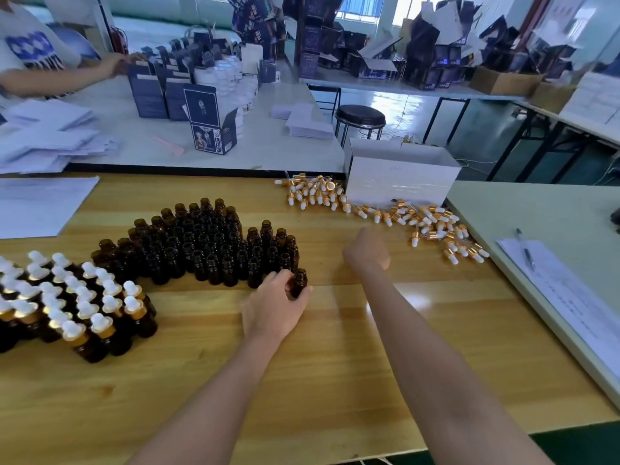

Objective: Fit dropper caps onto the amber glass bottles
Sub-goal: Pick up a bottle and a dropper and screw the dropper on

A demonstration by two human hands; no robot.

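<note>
My left hand (276, 302) grips one open amber bottle (298, 281) standing on the wooden table (335, 364), at the near right edge of a cluster of several uncapped amber bottles (208, 243). To the left stands a group of capped bottles (77, 307) with gold collars and white bulbs. My right hand (367, 250) is stretched out above the table toward the pile of loose dropper caps (385, 213). It is seen from behind, its fingers are hidden, and it is short of the caps.
A white open box (399, 176) sits behind the caps. Paper and a pen (525, 250) lie on the pale table to the right. White sheets (40, 206) lie at the far left. Another person handles dark cartons (208, 119) on the far table. A stool (360, 119) stands beyond.
</note>
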